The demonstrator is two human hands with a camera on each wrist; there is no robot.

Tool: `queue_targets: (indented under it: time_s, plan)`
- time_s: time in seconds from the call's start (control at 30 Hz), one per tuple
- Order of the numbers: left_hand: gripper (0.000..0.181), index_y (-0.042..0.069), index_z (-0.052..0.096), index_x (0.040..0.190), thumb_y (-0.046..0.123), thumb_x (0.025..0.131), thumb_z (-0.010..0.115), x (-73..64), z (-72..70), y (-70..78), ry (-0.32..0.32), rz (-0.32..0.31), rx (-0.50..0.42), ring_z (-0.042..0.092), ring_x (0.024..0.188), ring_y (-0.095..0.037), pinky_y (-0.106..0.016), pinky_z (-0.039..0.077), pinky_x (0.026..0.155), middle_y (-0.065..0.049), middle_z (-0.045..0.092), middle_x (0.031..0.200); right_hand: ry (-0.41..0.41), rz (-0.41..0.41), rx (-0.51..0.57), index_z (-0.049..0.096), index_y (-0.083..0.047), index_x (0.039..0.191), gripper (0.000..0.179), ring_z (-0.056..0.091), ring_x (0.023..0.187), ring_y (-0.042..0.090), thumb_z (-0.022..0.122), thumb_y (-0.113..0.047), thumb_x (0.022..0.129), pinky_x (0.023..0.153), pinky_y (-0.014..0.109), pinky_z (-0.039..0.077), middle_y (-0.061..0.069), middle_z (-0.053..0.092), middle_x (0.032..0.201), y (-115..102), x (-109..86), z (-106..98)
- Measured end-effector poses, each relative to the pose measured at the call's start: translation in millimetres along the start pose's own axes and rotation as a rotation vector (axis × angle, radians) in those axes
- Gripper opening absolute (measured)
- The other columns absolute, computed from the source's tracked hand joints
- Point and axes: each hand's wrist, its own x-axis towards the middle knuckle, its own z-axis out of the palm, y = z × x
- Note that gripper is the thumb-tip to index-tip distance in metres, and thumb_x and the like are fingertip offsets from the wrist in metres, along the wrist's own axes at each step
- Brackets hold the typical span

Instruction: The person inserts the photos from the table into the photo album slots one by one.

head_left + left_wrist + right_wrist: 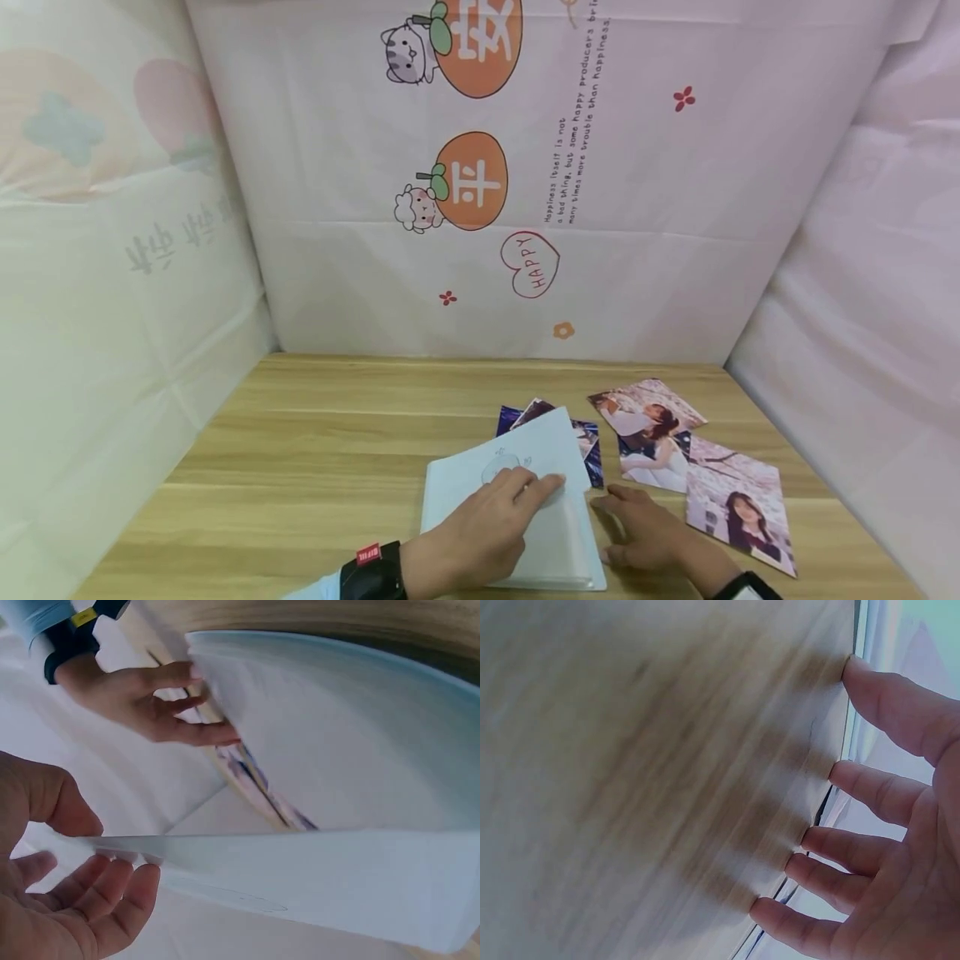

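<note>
A pale blue photo album (453,483) with a faint drawing on its cover lies at the front of the wooden table. My left hand (472,533) pinches the cover's free edge, thumb on one side and fingers on the other. In the left wrist view the lifted cover (337,881) stands at an angle over a whitish inner page (315,742). Beside the album's right edge, my right hand (641,529) rests its spread fingertips on the table; the right wrist view shows these fingers (855,851) apart, gripping nothing.
To the right lie several overlapping photo prints, among them a portrait (742,508) and one with pink blossom (648,408). Dark blue prints (592,454) stick out behind the album, partly hidden by its cover. White printed cloth (337,208) walls the table at the back and both sides.
</note>
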Motion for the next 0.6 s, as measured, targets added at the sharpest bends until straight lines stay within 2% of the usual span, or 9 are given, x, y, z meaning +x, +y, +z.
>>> queue_targets:
  time_s: [0.13, 0.23, 0.33, 0.53, 0.6]
  plan:
    - [0.087, 0.012, 0.029, 0.143, -0.009, 0.064, 0.060, -2.0, -14.0, -1.8, 0.145, -0.035, -0.023, 0.044, 0.083, -0.013, -0.015, 0.040, 0.069, -0.004, 0.043, 0.099, 0.002, -0.004, -0.013, 0.057, -0.001, 0.122, 0.063, 0.040, 0.113, 0.052, 0.076, -0.034, 0.071, 0.086, 0.064, 0.037, 0.033, 0.043, 0.127, -1, -0.5, -1]
    - [0.088, 0.010, 0.031, 0.141, -0.011, 0.060, 0.056, -3.1, -25.5, -4.8, 0.260, -0.017, -0.037, 0.043, 0.081, -0.014, -0.014, 0.039, 0.064, -0.006, 0.041, 0.097, 0.001, -0.021, -0.025, 0.057, 0.000, 0.121, 0.063, 0.041, 0.112, 0.052, 0.076, -0.034, 0.071, 0.086, 0.064, 0.037, 0.034, 0.044, 0.125, -1, -1.2, -1]
    - [0.083, 0.008, 0.036, 0.137, -0.011, 0.058, 0.054, -4.0, -35.7, -7.7, 0.342, -0.005, -0.042, 0.042, 0.076, -0.012, -0.011, 0.036, 0.057, -0.007, 0.042, 0.097, -0.006, -0.027, -0.029, 0.057, 0.000, 0.120, 0.062, 0.041, 0.112, 0.052, 0.076, -0.033, 0.072, 0.086, 0.064, 0.037, 0.034, 0.044, 0.125, -1, -1.4, -2]
    - [0.075, 0.005, 0.041, 0.129, -0.010, 0.056, 0.054, -9.2, -45.6, -11.0, 0.406, -0.045, -0.092, 0.030, 0.057, -0.001, -0.006, 0.028, 0.045, -0.008, 0.044, 0.098, -0.024, -0.020, -0.020, 0.057, -0.001, 0.121, 0.061, 0.041, 0.112, 0.052, 0.075, -0.033, 0.073, 0.085, 0.065, 0.036, 0.033, 0.044, 0.125, -3, 0.2, -3]
    - [0.074, 0.005, 0.041, 0.128, -0.010, 0.056, 0.053, -11.7, -47.2, -11.7, 0.412, -0.063, -0.102, 0.034, 0.057, -0.002, -0.005, 0.030, 0.045, -0.009, 0.045, 0.100, -0.026, -0.017, -0.016, 0.057, -0.001, 0.121, 0.061, 0.040, 0.112, 0.053, 0.075, -0.034, 0.073, 0.085, 0.065, 0.036, 0.033, 0.044, 0.125, -4, 0.7, -3]
